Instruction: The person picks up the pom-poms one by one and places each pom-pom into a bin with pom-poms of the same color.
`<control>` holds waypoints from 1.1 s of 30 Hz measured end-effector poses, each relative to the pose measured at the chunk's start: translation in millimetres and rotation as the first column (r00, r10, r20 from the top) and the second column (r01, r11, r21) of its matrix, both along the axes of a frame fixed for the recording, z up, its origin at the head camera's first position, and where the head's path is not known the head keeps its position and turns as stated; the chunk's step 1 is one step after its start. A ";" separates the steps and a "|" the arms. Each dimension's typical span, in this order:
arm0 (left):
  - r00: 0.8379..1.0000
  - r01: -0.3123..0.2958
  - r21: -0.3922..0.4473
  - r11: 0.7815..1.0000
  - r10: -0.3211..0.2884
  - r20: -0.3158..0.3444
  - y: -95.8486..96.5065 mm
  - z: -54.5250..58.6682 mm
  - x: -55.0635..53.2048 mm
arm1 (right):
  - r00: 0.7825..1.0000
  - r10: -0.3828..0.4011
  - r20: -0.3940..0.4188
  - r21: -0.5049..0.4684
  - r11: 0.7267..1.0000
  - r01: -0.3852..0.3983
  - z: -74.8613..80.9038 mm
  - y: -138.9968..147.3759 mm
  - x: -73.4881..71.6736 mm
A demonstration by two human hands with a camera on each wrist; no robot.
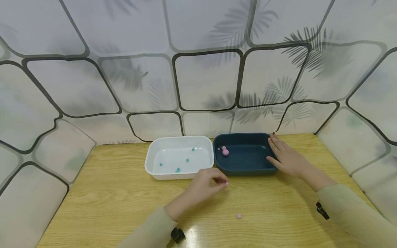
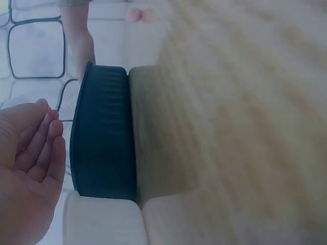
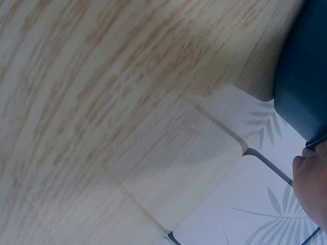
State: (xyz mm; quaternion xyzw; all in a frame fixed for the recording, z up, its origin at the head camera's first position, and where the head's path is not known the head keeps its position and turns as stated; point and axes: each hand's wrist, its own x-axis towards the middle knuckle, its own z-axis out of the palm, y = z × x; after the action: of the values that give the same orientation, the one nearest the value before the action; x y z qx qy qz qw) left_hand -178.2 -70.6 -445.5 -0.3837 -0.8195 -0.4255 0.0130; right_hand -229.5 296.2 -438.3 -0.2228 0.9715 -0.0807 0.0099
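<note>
In the head view my left hand [image 1: 203,186] pinches a tiny pink ball [image 1: 227,184] between thumb and fingertips, just in front of the two trays. Its fingers are bent toward the thumb in the left wrist view, where no ball can be made out. My right hand [image 1: 286,158] rests on the right rim of a dark blue tray [image 1: 245,171], fingers mostly straight, thumb over the inner edge. Several pink balls [image 1: 225,152] of differing sizes lie at the left inside that tray. Another pink ball [image 1: 239,216] sits on the table nearer me.
A white tray [image 1: 169,176] stands against the blue one on its left, with several small teal balls [image 1: 187,160] scattered inside. Both stand on a wood-grain table [image 1: 108,199], near a patterned backdrop [image 1: 207,82] that rises behind and at both sides.
</note>
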 end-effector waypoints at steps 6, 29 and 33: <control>1.000 0.003 -0.010 1.000 -0.003 -0.023 7.6 12.9 -9.5 | 1.000 0.007 -0.008 0.009 1.000 -0.007 0.2 0.4 -0.7; 0.996 -0.086 0.101 0.991 0.085 0.008 35.8 28.7 -60.2 | 1.000 0.006 -0.014 -0.007 1.000 -0.006 -1.9 1.0 -0.2; 0.993 -0.111 0.123 0.986 0.106 0.048 41.3 29.7 -67.2 | 1.000 0.001 0.000 -0.004 1.000 -0.001 -1.9 1.3 -1.0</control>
State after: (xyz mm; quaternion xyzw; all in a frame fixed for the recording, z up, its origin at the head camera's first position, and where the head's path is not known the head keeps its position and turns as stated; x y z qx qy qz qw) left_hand -245.3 -29.3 -415.8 -0.3281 -0.8109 -0.4825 0.0435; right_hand -230.5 297.5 -440.2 -0.2235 0.9712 -0.0825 0.0094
